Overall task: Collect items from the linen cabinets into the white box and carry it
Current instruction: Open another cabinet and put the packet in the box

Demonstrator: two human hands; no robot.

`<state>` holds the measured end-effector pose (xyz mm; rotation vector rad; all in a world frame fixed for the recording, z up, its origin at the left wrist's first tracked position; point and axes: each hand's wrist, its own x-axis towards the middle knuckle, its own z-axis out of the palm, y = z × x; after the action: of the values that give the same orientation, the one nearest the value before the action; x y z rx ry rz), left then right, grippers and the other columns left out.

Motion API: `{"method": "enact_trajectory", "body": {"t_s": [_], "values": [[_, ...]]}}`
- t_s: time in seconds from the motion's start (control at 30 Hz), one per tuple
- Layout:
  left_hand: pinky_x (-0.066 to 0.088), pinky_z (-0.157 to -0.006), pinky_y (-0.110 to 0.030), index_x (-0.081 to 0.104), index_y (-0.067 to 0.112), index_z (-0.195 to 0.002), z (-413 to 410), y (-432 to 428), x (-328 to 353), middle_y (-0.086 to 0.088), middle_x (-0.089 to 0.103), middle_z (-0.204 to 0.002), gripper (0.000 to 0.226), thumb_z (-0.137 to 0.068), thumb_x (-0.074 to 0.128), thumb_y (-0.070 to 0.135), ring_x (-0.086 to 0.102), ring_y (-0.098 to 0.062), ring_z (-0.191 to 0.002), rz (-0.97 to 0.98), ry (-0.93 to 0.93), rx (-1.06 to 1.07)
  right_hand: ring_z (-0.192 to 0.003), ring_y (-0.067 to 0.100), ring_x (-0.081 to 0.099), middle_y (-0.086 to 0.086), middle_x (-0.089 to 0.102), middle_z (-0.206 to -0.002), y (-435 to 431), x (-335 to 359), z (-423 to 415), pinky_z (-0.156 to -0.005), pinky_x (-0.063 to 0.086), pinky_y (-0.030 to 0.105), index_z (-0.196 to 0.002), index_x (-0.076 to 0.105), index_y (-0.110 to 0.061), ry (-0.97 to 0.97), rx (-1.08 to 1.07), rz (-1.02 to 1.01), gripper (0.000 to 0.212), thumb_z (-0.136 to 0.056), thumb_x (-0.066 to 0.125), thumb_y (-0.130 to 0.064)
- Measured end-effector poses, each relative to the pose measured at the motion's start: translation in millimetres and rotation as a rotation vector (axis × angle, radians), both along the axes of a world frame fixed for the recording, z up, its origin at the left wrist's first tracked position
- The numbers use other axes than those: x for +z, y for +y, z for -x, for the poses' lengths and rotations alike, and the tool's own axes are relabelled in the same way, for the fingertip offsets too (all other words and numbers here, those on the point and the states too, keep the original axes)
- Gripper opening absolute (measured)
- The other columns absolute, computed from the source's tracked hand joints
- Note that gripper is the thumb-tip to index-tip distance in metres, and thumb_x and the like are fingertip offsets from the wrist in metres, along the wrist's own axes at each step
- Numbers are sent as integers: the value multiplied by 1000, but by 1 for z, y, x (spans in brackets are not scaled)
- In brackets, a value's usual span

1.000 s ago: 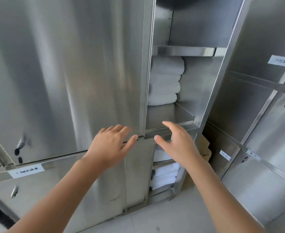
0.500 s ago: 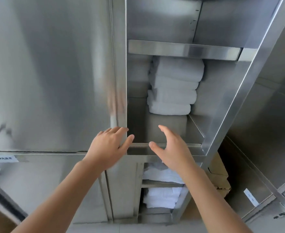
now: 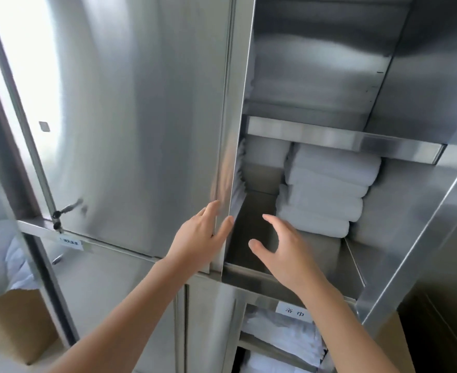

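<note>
Left hand grip clamped on door edge; right hand fingers apart beside stacked towels.

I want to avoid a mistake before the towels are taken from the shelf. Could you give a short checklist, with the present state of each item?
1. Sliding door away from the towel stack: ok, the stack is uncovered.
2. Left hand on the door edge: ok, fingers and thumb wrap the edge.
3. Right hand free: ok, open and empty, just in front of the stack, not touching it.
4. Stack tidy: ok, folded towels lie evenly.
5. Space in front of the stack: ok, bare shelf.
6. White box ready: cannot tell, not in view.
</note>
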<state>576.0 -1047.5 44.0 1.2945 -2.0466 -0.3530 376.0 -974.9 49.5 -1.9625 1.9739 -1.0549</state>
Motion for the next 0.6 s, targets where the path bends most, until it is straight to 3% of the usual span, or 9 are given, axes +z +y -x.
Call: {"method": "enact_trajectory", "body": {"t_s": [0.2, 0.37, 0.6], "values": [[48, -101, -33, 25, 42, -144, 9, -21, 5, 15, 54, -136, 65, -88, 34, 74, 56, -7, -119, -52, 192, -74, -139, -1, 38, -21, 43, -153, -16, 5, 4, -103, 28, 16, -151, 41, -35, -46, 3, 42, 64, -93, 64, -52], [50, -96, -27, 32, 41, -142, 16, -36, 7, 20, 55, -124, 63, -88, 35, 74, 55, 3, -109, -15, 218, -139, -139, -1, 40, -20, 44, -153, -24, -1, 15, -105, 30, 18, -151, 39, -37, -92, -51, 37, 67, -91, 65, -53], [46, -96, -23, 28, 38, -147, 28, -42, 6, 19, 47, -134, 71, -88, 36, 76, 54, -1, -114, 21, 191, -203, -138, 0, 39, -20, 45, -151, -24, -5, 34, -105, 29, 19, -150, 40, -37, -111, -148, 60, 69, -89, 64, -57]]}}
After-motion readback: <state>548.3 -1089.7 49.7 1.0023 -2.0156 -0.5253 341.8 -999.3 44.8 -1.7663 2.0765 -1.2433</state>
